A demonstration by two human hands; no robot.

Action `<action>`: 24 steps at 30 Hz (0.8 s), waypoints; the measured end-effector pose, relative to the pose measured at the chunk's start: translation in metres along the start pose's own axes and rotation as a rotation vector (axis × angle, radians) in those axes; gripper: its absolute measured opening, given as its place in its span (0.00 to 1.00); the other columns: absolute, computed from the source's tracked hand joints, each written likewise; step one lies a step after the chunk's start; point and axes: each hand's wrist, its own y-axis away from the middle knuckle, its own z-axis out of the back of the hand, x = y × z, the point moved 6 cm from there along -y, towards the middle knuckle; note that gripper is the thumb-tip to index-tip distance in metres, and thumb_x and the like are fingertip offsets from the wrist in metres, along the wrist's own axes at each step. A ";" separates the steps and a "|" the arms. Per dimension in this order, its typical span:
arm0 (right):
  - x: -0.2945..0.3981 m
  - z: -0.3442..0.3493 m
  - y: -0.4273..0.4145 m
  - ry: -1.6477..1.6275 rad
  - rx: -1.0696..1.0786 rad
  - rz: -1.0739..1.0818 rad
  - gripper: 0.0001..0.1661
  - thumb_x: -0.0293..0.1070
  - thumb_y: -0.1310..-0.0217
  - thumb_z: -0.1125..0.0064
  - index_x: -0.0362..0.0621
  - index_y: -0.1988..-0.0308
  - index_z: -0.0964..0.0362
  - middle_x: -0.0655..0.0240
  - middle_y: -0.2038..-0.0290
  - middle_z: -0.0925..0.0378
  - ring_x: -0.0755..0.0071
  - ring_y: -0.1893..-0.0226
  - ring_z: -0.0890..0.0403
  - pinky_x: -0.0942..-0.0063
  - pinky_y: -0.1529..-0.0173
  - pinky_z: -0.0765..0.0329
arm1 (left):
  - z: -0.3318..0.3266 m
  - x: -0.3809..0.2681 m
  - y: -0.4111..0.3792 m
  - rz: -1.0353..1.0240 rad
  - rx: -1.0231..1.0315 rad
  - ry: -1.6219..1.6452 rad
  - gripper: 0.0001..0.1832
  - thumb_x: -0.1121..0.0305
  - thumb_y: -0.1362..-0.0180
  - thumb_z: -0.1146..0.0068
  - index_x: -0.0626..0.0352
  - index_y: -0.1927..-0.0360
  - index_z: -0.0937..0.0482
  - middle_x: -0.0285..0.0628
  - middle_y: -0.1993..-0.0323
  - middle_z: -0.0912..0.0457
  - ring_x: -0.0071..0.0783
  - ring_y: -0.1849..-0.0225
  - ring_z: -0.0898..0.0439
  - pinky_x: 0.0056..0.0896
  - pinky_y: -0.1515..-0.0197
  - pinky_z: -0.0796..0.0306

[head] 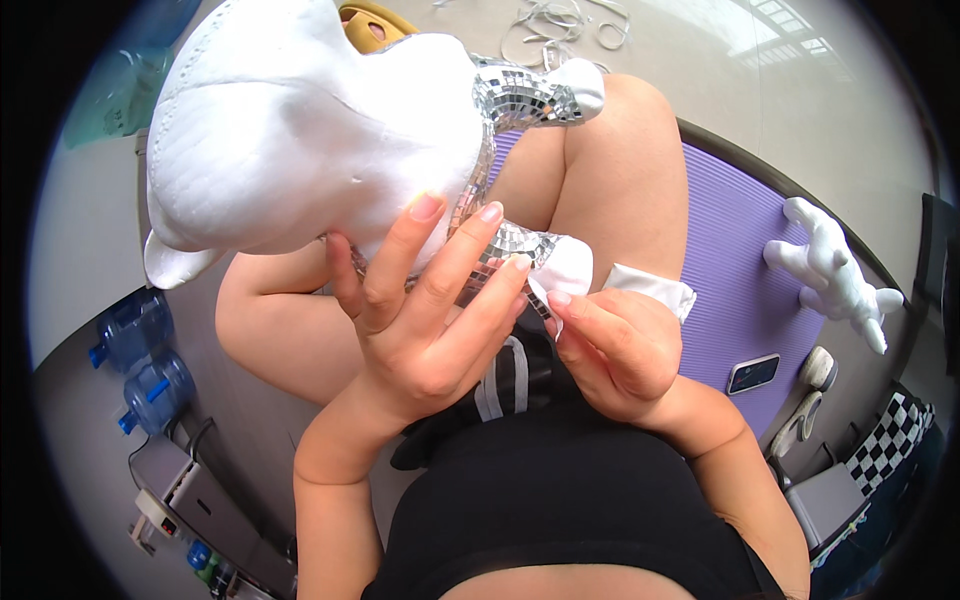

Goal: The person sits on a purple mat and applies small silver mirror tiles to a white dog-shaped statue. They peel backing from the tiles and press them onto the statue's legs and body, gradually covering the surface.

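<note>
A large white animal figurine [322,142] lies across my lap. Small square mirror tiles cover its legs [525,91] and line the edge of its body, while the feet are plain white. My left hand [427,322] holds the figurine, fingers spread over the body and the nearer tiled leg [517,244]. Between my right thumb and fingers is the end of a narrow mirror-tile strip [538,304] with a white backing. My right hand [622,345] keeps it just below the nearer foot [566,266]; my fingers hide part of the strip.
On the purple ribbed mat [720,225] are a smaller white animal figurine [832,262] and a phone [754,373]. Shoes [799,420] lie by its edge. Loose strips [555,26] and a yellow slipper [367,26] are ahead; blue water jugs [157,390] lie left.
</note>
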 end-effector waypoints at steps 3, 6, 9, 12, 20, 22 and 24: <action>0.000 0.001 -0.001 -0.021 0.044 0.021 0.17 0.19 0.54 0.32 0.36 0.60 0.23 0.63 0.76 0.23 0.65 0.82 0.24 0.72 0.80 0.33 | 0.000 0.001 0.003 -0.029 -0.030 -0.006 0.07 0.66 0.47 0.37 0.44 0.64 0.15 0.36 0.48 0.18 0.41 0.34 0.33 0.57 0.25 0.68; 0.001 0.002 0.001 -0.092 -0.005 -0.021 0.17 0.16 0.54 0.35 0.36 0.60 0.26 0.63 0.75 0.23 0.63 0.81 0.22 0.72 0.79 0.30 | 0.000 0.003 0.007 -0.047 -0.043 -0.012 0.07 0.66 0.47 0.37 0.43 0.63 0.14 0.36 0.48 0.18 0.40 0.35 0.32 0.57 0.25 0.67; 0.001 0.000 0.005 -0.229 -0.002 -0.117 0.17 0.14 0.50 0.38 0.36 0.60 0.31 0.61 0.75 0.22 0.63 0.79 0.19 0.73 0.77 0.26 | -0.001 0.003 0.009 -0.043 -0.047 -0.020 0.07 0.66 0.47 0.37 0.43 0.63 0.14 0.35 0.48 0.18 0.39 0.36 0.30 0.58 0.25 0.67; 0.000 0.003 0.006 -0.301 0.034 -0.192 0.15 0.13 0.46 0.41 0.35 0.59 0.35 0.59 0.73 0.21 0.63 0.78 0.19 0.73 0.75 0.25 | -0.002 0.003 0.009 -0.057 -0.061 -0.027 0.07 0.65 0.47 0.37 0.43 0.64 0.15 0.35 0.48 0.18 0.39 0.37 0.29 0.58 0.25 0.66; 0.003 0.016 -0.008 -0.282 0.173 -0.196 0.15 0.14 0.43 0.42 0.35 0.57 0.36 0.55 0.69 0.21 0.59 0.74 0.18 0.72 0.72 0.23 | -0.001 0.002 0.009 -0.023 -0.067 -0.015 0.06 0.65 0.47 0.37 0.44 0.64 0.15 0.35 0.49 0.18 0.39 0.38 0.28 0.59 0.25 0.66; 0.004 0.019 -0.013 -0.242 0.205 -0.182 0.15 0.14 0.43 0.42 0.36 0.57 0.36 0.55 0.69 0.21 0.59 0.74 0.18 0.71 0.72 0.24 | -0.001 0.001 0.008 -0.019 -0.073 -0.019 0.06 0.66 0.46 0.37 0.44 0.65 0.15 0.36 0.49 0.18 0.39 0.38 0.28 0.59 0.25 0.65; 0.005 0.021 -0.018 -0.207 0.235 -0.172 0.15 0.15 0.43 0.41 0.36 0.58 0.36 0.55 0.69 0.22 0.58 0.74 0.19 0.70 0.72 0.24 | 0.000 -0.001 0.007 0.003 -0.070 -0.013 0.06 0.66 0.47 0.37 0.45 0.65 0.15 0.37 0.50 0.18 0.39 0.38 0.28 0.59 0.25 0.65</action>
